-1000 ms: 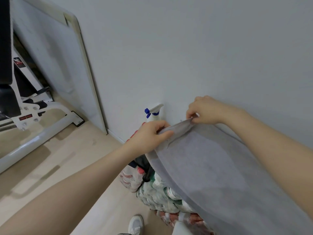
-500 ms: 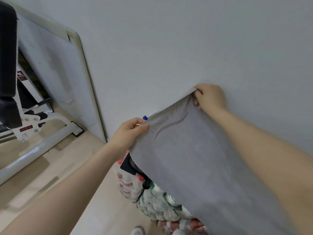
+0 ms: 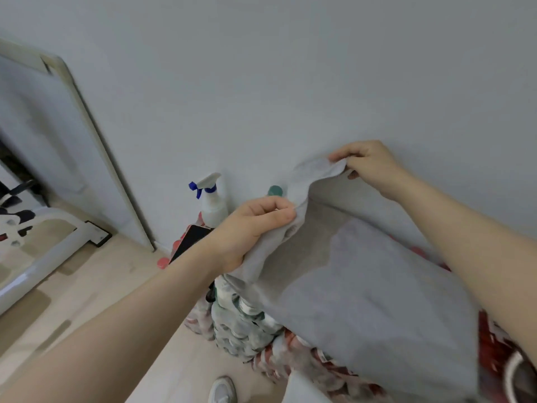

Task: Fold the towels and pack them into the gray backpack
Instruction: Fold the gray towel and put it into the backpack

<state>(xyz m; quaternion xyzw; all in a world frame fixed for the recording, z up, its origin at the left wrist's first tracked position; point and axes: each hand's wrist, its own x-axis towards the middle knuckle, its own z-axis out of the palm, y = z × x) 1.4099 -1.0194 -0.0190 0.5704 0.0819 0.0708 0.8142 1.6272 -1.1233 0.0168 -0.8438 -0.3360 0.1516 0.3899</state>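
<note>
Gray towel held up before the white wall, left hand and right hand each clenched on its upper edge; bottles below half hidden, blurred; pale wood floor.

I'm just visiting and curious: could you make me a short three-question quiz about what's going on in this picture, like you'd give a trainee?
1. True or false: both hands are gripping the gray towel.
2. What stands by the wall just beyond the left hand? A) a spray bottle B) a lamp C) a kettle
3. Which hand holds the towel's edge higher up, nearer the wall?

Key:
1. True; each hand pinches the top edge.
2. A, the white spray bottle with a blue trigger.
3. The right hand.
</note>
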